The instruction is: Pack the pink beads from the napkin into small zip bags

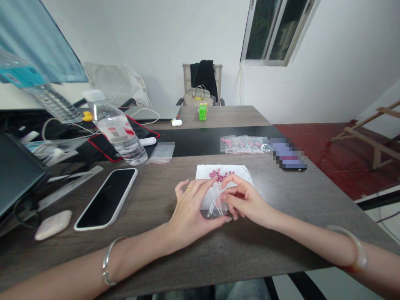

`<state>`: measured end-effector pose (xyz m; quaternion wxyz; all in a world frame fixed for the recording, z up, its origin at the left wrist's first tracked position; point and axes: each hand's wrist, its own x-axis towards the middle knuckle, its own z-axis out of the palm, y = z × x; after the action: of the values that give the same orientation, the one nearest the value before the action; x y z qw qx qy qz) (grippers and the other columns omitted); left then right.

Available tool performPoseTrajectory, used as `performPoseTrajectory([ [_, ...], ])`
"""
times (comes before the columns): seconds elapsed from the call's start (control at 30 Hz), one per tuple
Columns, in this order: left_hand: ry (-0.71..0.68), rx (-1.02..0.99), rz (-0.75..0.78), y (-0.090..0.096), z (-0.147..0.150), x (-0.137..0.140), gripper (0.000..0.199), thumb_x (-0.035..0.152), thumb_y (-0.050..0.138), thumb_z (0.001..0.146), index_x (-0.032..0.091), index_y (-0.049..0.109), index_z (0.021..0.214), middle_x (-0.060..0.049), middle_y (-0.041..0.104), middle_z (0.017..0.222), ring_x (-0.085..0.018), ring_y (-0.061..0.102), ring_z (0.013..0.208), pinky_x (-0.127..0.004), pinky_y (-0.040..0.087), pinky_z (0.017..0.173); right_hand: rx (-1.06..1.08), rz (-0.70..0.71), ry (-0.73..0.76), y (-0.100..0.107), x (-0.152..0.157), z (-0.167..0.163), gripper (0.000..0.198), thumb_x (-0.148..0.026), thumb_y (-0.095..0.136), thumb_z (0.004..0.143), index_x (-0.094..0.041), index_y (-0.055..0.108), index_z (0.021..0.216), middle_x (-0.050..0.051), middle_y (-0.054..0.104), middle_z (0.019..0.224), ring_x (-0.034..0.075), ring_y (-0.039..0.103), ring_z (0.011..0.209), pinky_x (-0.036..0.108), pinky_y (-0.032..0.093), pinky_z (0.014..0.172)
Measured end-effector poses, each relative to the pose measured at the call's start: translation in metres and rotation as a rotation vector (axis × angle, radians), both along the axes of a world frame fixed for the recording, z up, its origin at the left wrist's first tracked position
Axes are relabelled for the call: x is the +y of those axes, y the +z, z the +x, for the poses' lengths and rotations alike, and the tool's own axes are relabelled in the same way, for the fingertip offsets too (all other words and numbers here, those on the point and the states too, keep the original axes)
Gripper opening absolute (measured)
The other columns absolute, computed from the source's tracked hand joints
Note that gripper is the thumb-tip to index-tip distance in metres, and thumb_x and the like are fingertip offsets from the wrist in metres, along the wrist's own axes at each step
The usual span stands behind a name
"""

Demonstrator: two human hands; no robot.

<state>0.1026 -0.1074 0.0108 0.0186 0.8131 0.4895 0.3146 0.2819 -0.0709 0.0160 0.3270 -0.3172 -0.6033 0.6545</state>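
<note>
A small clear zip bag (215,202) is held between my two hands, over the near part of a white paper sheet (240,177). My left hand (193,202) grips it from the left, thumb along its lower end and fingertips at its upper edge. From the right, my right hand (242,198) pinches the side of the bag near its top. Several small pink pellets (218,174) lie loose on the paper just beyond my fingers. Whether any are inside the bag is hard to see.
Filled clear bags (245,144) lie beyond the paper, beside a phone (289,154). Flat bags (161,153) are stacked to the left, near a water bottle (117,129). A white-edged phone (108,200) and a laptop (18,175) occupy the left side.
</note>
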Motion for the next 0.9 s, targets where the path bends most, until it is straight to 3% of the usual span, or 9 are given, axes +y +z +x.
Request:
performPoseTrajectory([
  [0.17, 0.023, -0.003, 0.021, -0.0001, -0.0002, -0.0007, 0.075, 0.049, 0.076, 0.065, 0.022, 0.047, 0.128, -0.008, 0.063, 0.114, -0.028, 0.058, 0.102, -0.046, 0.025, 0.096, -0.013, 0.088, -0.031, 0.0006, -0.0015, 0.0012, 0.009, -0.027, 0.057, 0.082, -0.019, 0.054, 0.086, -0.005, 0.058, 0.064, 0.004, 0.046, 0.039, 0.016, 0.037, 0.039],
  [0.3, 0.031, 0.008, 0.022, 0.0013, -0.0006, -0.0014, 0.071, 0.047, 0.075, 0.067, 0.024, 0.047, 0.128, -0.007, 0.064, 0.113, -0.027, 0.058, 0.101, -0.045, 0.025, 0.096, -0.075, 0.076, -0.034, -0.0002, -0.0012, 0.0016, 0.019, -0.031, 0.063, 0.079, -0.016, 0.065, 0.091, 0.002, 0.064, 0.084, 0.003, 0.045, 0.043, 0.018, 0.037, 0.038],
  [0.53, 0.042, 0.001, 0.000, 0.0024, 0.0004, -0.0016, 0.060, 0.040, 0.073, 0.069, 0.024, 0.051, 0.122, -0.006, 0.065, 0.111, -0.026, 0.059, 0.100, -0.045, 0.024, 0.097, -0.131, 0.087, -0.020, 0.0016, 0.0006, 0.0026, 0.037, -0.033, 0.077, 0.066, -0.015, 0.067, 0.097, -0.002, 0.060, 0.071, 0.004, 0.035, 0.046, 0.019, 0.028, 0.040],
  [0.9, 0.002, -0.053, -0.052, 0.0044, 0.0008, -0.0015, 0.059, 0.029, 0.072, 0.066, 0.023, 0.047, 0.119, -0.006, 0.064, 0.114, -0.026, 0.058, 0.104, -0.044, 0.023, 0.096, -0.133, 0.262, 0.003, 0.0024, 0.0023, 0.0058, 0.041, -0.026, 0.078, 0.066, -0.018, 0.062, 0.104, -0.002, 0.058, 0.085, 0.003, 0.034, 0.050, 0.019, 0.029, 0.044],
])
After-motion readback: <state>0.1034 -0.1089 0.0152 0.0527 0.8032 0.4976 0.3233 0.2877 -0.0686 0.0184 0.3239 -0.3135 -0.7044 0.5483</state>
